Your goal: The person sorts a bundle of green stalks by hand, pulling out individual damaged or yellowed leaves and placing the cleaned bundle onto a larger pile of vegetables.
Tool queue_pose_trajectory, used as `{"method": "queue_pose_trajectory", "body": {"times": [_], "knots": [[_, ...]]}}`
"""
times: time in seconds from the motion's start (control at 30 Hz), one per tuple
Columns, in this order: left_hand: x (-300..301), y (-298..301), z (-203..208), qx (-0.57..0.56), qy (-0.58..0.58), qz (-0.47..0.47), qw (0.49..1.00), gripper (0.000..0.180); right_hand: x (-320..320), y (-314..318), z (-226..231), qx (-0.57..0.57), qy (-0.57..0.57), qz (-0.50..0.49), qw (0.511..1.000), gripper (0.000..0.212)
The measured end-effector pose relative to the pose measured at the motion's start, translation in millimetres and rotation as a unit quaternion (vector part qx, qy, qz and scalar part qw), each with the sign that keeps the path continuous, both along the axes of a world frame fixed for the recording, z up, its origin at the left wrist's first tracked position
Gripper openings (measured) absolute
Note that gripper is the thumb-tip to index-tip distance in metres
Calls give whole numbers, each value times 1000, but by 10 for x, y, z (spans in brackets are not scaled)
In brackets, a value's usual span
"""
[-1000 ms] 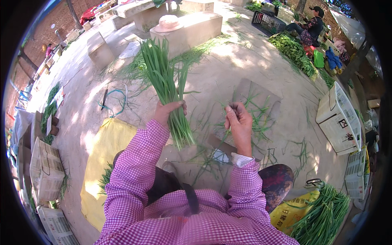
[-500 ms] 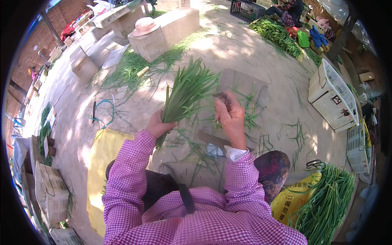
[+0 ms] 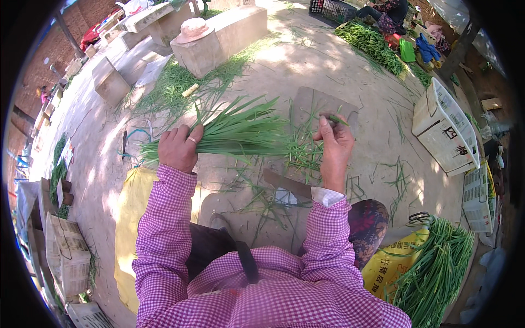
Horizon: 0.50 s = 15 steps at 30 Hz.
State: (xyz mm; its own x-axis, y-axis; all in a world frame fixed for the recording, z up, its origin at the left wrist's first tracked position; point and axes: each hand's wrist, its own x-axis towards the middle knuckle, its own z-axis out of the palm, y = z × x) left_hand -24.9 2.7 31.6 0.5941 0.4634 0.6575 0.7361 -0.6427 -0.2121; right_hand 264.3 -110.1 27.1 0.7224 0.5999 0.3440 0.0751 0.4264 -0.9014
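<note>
The bunch [image 3: 240, 131] is above the ground [image 3: 306, 60], left of centre, leaves fanning right. The left hand [image 3: 179, 146] grips its stems; if that slackens, leaves could slip among the scraps [image 3: 268, 209]. Farther right, the right hand [image 3: 336, 139] pinches an unclear sliver [image 3: 337, 119].

Leaf bunch [image 3: 240, 134] in left hand [image 3: 179, 148]; leaf pile [image 3: 437, 265] right; hat [image 3: 192, 30] on block [image 3: 196, 56].

Smooth, faintly glossy green leaves [image 3: 238, 134] contrast with a matt checked cloth sleeve [image 3: 162, 224] and a metal-looking finger ring [image 3: 192, 140]; a yellow sheet [image 3: 129, 235] resembles thin plastic, a white crate [image 3: 435, 128] appears hard plastic, a pale block [image 3: 197, 59] looks like matt stone, and the ground [image 3: 317, 68] is dull, dusty.
</note>
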Motion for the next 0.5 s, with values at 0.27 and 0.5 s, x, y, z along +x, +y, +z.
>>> {"method": "queue_pose_trajectory", "body": {"times": [0.27, 0.5], "knots": [[63, 22, -11, 41, -9, -28, 999, 34, -173, -56, 21, -155, -311, 128, 929, 16], [113, 4, -16, 59, -23, -45, 997, 29, -270, -8, -51, -49, -52, 104, 992, 13]]}}
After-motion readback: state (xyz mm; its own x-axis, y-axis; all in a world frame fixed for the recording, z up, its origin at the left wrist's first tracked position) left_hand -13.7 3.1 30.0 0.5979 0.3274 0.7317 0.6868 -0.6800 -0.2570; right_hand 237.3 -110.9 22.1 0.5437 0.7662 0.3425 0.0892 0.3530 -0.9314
